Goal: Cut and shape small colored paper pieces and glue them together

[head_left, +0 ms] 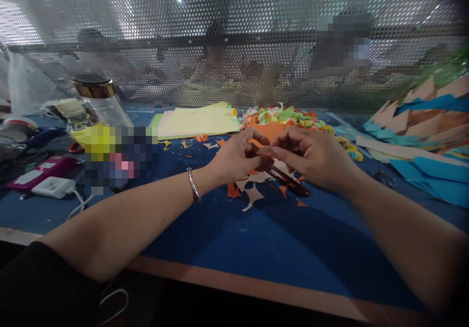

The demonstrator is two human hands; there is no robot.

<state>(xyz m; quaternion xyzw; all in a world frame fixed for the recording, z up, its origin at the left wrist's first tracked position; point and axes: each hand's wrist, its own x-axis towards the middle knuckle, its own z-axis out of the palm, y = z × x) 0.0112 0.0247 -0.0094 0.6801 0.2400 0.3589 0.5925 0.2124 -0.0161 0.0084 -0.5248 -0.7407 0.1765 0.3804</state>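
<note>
Over the middle of the table, my left hand (244, 153) and my right hand (311, 156) meet with fingertips pinched together. Whatever is between the fingertips is too small or too hidden to make out. Orange paper (273, 130) shows just behind the fingers; whether they touch it I cannot tell. Beneath the hands lies a slim, shiny dark red tool (293, 183), its far end covered. Cut paper scraps (252, 195), pale and orange, are scattered around it on the blue tabletop (234, 239).
A stack of pale yellow paper sheets (201, 120) lies behind, beside a heap of colourful paper bits (300, 114). Blue and peach folded paper (436, 170) is piled right. At left stand a clear bottle (106, 104) and a white charger (54, 186). A perforated metal screen (234, 73) closes the back.
</note>
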